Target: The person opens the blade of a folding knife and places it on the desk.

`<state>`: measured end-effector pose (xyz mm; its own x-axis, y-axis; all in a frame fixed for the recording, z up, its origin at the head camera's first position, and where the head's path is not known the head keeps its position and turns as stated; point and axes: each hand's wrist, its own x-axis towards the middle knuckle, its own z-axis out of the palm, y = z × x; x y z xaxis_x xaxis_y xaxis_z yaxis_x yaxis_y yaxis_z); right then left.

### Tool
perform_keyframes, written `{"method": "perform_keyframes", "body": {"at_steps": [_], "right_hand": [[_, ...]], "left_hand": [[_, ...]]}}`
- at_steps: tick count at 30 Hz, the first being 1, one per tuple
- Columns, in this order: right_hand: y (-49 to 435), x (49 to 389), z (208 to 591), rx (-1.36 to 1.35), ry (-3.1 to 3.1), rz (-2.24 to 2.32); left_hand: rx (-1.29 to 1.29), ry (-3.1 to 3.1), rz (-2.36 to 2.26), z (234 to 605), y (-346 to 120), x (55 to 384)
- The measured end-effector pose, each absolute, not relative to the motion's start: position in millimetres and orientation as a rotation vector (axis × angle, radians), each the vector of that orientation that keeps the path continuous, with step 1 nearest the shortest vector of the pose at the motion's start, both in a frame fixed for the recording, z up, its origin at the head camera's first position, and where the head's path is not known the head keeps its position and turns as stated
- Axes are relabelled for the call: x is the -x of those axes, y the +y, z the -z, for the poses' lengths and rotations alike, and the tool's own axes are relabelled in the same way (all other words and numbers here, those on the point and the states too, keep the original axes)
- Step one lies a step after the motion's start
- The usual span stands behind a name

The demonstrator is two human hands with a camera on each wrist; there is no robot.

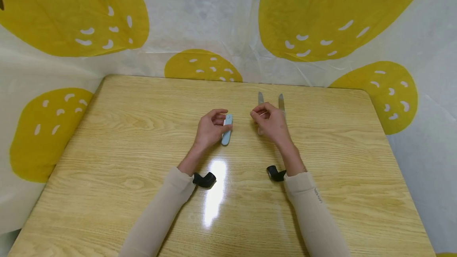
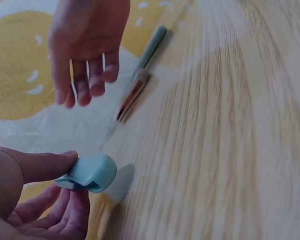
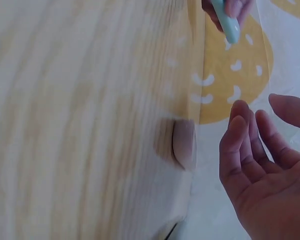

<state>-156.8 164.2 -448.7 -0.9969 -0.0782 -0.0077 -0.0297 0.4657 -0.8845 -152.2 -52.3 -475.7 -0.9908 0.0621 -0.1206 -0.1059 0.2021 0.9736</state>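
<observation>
My left hand [image 1: 210, 131] holds a light-blue folding knife [image 1: 227, 135] between thumb and fingers, raised over the table. No blade sticks out of its handle. My right hand [image 1: 274, 125] hangs with loosely bent fingers and nothing in them, above two other knives. One has a pinkish handle [image 3: 184, 144] and lies on the table, its blade [image 1: 260, 97] pointing to the far edge. Beside it on the right lies a knife with a green handle [image 2: 154, 46], its blade [image 1: 281, 101] out too. In the head view my right hand hides much of both handles.
The wood-grain table [image 1: 125, 138] reaches back to a white sheet [image 1: 200, 11] with yellow fruit prints. Black wrist cameras sit at both cuffs, the left camera [image 1: 205, 180] and the right camera [image 1: 275, 173]. Light glares off the tabletop between the forearms.
</observation>
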Motion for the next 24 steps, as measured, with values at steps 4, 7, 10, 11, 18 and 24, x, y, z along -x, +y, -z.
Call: {"method": "perform_keyframes", "body": {"at_steps": [4,7,10,11,18,24], "right_hand": [[158,155,450,0.135,2.608,1.579],[154,155,451,0.151,2.563,1.562],[151,155,453,0.176,2.527,1.542],[150,155,453,0.183,2.521,1.530],[150,155,455,0.224,2.529,1.526],[157,156,455,0.108,2.331,1.827]], "left_hand": [[0.041,2.278,-1.933,474,-46,151],[0.004,2.243,-1.945,473,-41,149],[-0.038,2.213,-1.940,473,-37,147],[-0.048,2.204,-1.937,473,-36,146],[-0.088,2.179,-1.918,475,-36,146],[-0.117,2.209,-1.850,476,-43,149]]}}
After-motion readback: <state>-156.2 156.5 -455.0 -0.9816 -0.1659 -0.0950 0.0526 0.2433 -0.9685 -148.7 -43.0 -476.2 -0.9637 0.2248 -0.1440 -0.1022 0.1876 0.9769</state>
